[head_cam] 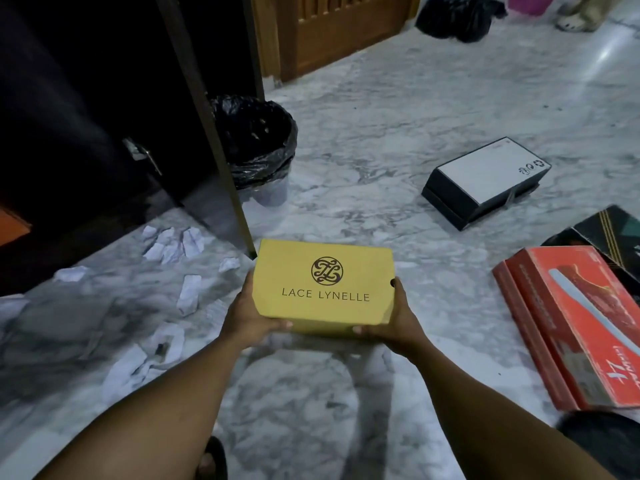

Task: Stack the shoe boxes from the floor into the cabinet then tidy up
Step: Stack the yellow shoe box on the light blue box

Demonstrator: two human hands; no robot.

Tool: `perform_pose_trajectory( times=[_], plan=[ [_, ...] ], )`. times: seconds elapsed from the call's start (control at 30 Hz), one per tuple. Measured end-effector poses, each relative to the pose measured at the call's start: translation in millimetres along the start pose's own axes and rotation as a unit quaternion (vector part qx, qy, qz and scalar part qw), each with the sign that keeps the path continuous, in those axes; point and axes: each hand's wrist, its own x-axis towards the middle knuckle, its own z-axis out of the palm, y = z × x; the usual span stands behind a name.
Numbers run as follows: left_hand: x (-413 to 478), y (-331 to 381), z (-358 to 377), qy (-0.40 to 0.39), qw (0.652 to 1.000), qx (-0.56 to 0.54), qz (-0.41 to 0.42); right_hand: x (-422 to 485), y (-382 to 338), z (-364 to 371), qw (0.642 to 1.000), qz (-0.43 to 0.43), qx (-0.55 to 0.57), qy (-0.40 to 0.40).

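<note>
A yellow shoe box (pixel 323 284) printed "LACE LYNELLE" is held above the marble floor between both hands. My left hand (pixel 247 315) grips its left side and near corner. My right hand (pixel 391 318) grips its right side, thumb on the near edge. On the floor to the right lie a red shoe box (pixel 575 325), a black patterned box (pixel 613 233) behind it, and a black box with a white top (pixel 485 183) farther off. The dark cabinet (pixel 86 116) stands at the left with its door (pixel 211 126) open.
A bin lined with a black bag (pixel 259 147) stands beside the cabinet door. Several crumpled white papers (pixel 173 242) litter the floor at the left. A wooden door (pixel 339 29) and a black bag (pixel 453 15) are at the back. A person's feet (pixel 575 22) show at the top right.
</note>
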Motion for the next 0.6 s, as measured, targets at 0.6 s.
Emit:
perform_pose_trajectory(
  times=[0.6],
  plan=[
    [-125.0,58.5,-77.0,0.056,0.992,0.056,0.102,-148.6,-105.4,-2.7,0.997,-0.041,-0.024,0.068]
  ],
)
